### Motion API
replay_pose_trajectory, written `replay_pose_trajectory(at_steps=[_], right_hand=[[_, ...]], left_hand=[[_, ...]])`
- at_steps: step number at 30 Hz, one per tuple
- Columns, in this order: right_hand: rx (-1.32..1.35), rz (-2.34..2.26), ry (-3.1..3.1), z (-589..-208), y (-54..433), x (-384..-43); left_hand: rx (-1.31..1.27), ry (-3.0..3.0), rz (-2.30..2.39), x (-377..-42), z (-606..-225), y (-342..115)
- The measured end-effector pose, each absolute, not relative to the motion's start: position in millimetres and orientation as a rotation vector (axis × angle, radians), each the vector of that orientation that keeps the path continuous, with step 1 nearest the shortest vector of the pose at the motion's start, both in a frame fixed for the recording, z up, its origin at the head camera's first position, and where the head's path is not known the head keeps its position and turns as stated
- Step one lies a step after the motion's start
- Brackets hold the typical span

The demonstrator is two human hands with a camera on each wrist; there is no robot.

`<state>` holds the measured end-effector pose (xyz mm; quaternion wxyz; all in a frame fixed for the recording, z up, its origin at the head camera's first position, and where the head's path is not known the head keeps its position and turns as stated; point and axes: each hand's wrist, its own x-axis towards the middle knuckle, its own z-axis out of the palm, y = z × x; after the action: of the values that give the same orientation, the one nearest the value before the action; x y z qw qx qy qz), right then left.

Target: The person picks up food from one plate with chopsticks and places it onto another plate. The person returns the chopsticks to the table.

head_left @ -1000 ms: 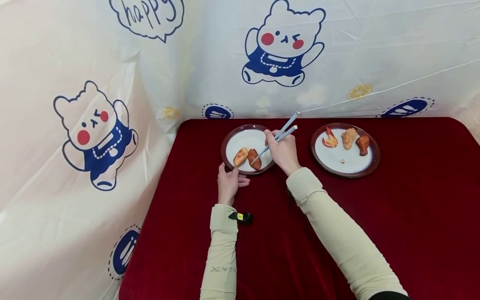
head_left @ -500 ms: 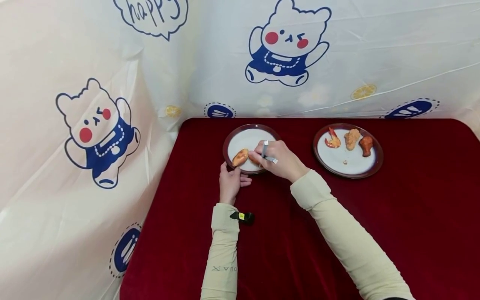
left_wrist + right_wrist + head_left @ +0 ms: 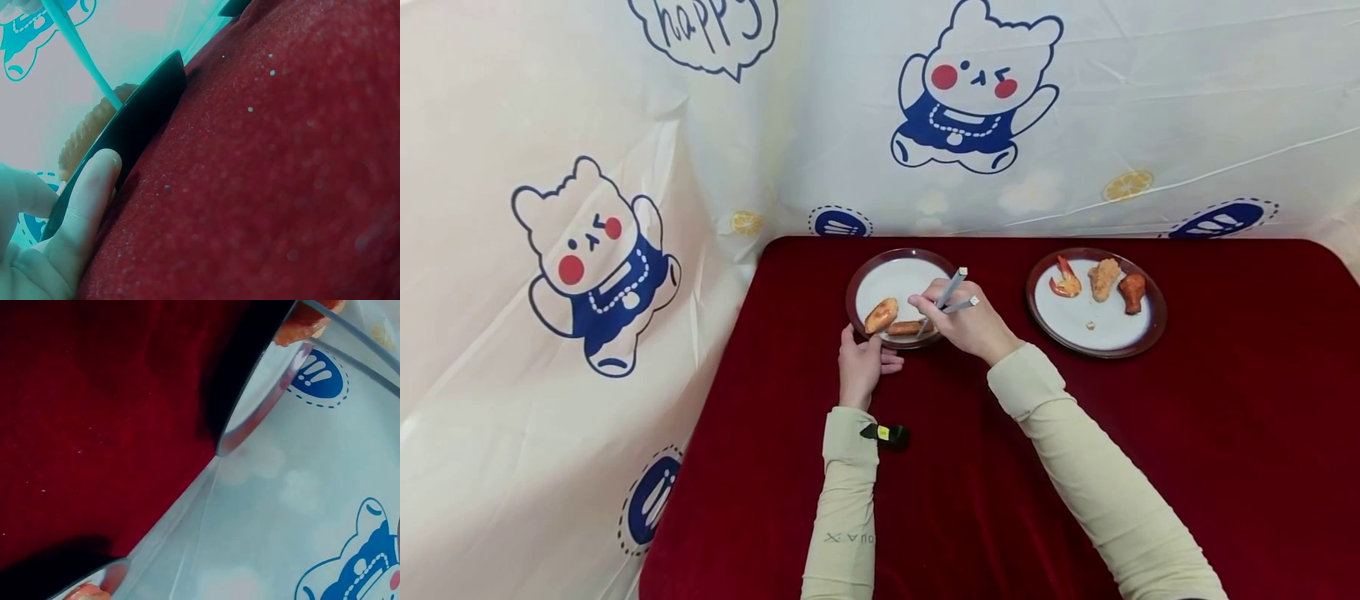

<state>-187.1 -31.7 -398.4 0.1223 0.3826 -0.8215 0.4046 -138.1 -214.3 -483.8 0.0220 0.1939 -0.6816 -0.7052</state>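
Note:
My left hand (image 3: 859, 367) holds the near rim of the left plate (image 3: 895, 277), white with a brown border. In the left wrist view its thumb (image 3: 94, 184) lies against the plate's dark outer side. My right hand (image 3: 973, 325) grips a pair of grey-blue chopsticks (image 3: 953, 287), which slant down into this plate. Their tips are at a reddish-brown fried piece of food (image 3: 902, 328) lying edge-up near the front rim. Left of it sits a golden oval piece of food (image 3: 881, 315). The right wrist view shows the chopsticks (image 3: 359, 359) beside browned food, without the hand.
A second brown-rimmed plate (image 3: 1101, 333) stands to the right with a shrimp (image 3: 1065, 279), a breaded chicken piece (image 3: 1103, 279), a drumstick (image 3: 1132, 293) and a crumb. Dark red cloth (image 3: 940, 500) covers the table. A printed curtain (image 3: 835, 108) hangs behind and at left.
My right hand moved down with the chopsticks, then back up slightly with them turned. The brown piece has tipped from flat onto its edge. My left hand stays at the rim.

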Motion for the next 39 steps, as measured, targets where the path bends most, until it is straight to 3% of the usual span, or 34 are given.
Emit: replay_pose_trajectory(at_steps=[5,12,18,29,39], right_hand=[[0.950,1.399,-2.373,-404,-29,-189],[0.133,1.975,-2.227,-419,-19,-198],[-0.281,2.272,-2.025,-427,-8,-205],[-0.576,2.504,-1.756,-435,-1,-206],[-0.610,2.544,-1.703,-438,0,-204]], left_hand=[[0.600,-2.109,-2.173,-139,-487,-215],[0.616,-2.080,-2.205,-137,-486,-214],[0.618,-2.071,-2.204,-137,-487,-213],[0.611,-2.076,-2.193,-138,-489,-213],[0.635,-2.095,-2.183,-140,-489,-213]])
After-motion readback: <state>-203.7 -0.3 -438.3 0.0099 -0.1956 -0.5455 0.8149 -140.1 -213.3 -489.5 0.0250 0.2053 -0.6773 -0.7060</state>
